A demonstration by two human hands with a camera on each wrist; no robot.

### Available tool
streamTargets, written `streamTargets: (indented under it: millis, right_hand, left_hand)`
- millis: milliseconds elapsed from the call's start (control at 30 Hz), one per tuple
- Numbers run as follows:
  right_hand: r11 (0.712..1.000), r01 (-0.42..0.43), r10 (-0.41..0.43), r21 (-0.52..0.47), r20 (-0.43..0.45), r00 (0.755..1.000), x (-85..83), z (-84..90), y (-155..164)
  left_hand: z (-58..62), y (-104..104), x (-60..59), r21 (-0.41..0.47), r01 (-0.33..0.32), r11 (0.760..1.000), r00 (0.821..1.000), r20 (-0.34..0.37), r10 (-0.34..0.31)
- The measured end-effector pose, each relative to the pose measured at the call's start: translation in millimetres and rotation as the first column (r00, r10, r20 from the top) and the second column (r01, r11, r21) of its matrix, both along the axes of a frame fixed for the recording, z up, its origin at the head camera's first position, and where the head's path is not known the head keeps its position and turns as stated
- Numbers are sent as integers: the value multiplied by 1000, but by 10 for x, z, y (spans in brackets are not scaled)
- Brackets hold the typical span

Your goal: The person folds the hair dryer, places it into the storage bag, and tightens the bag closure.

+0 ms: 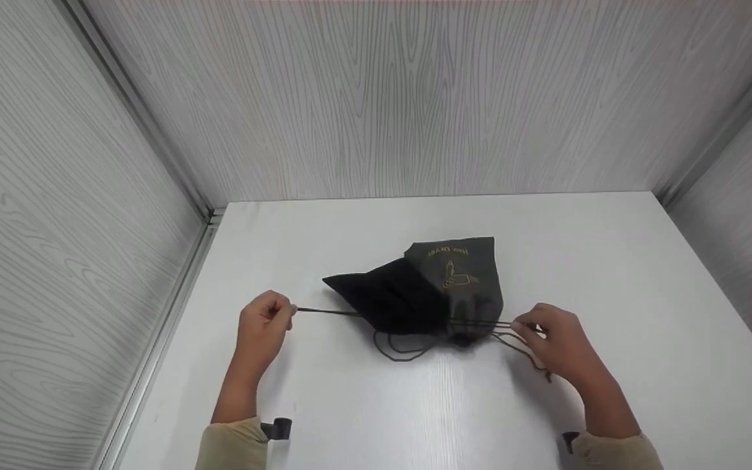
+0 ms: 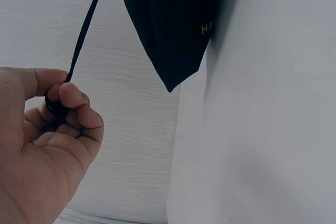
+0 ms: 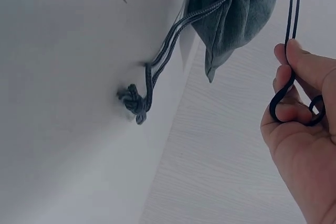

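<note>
A black drawstring pouch point(image 1: 395, 297) sits in the middle, overlapping a grey drawstring pouch point(image 1: 480, 281) printed with "Hair Dryer" and a yellow dryer drawing. My left hand point(image 1: 265, 326) pinches the black pouch's cord point(image 2: 86, 32) out to the left, where it runs taut. To the right, my right hand point(image 1: 555, 343) pinches two black cords point(image 3: 294, 11) between thumb and fingers, with a loop hanging among the fingers. Yellow letters show on the black pouch in the left wrist view. The grey pouch's own cord ends in a knot point(image 3: 134, 103) near the white tabletop.
Both pouches are over a white table point(image 1: 324, 405). Slack cord loops point(image 1: 402, 356) lie in front of them. Wood-grain panels point(image 1: 376, 98) rise behind the table and on both sides. A black strap point(image 1: 277, 429) shows at the left sleeve.
</note>
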State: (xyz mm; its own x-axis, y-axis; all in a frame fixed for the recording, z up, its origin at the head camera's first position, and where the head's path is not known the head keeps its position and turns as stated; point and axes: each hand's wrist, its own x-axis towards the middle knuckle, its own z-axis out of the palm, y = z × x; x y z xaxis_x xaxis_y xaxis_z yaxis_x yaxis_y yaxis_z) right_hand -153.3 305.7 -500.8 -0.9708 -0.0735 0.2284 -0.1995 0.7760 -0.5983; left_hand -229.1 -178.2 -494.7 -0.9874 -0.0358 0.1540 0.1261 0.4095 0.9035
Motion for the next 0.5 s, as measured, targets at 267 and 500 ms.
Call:
streamTargets:
  millis: [267, 500]
  right_hand:
    - [1000, -27, 27, -5, 43, 999, 63, 9, 73]
    - [998, -20, 26, -55, 99, 995, 82, -44, 7]
  left_hand:
    - [-61, -135, 14, -78, -41, 996, 999, 27, 44]
    - [-28, -157, 4, -94, -34, 995, 998, 59, 39]
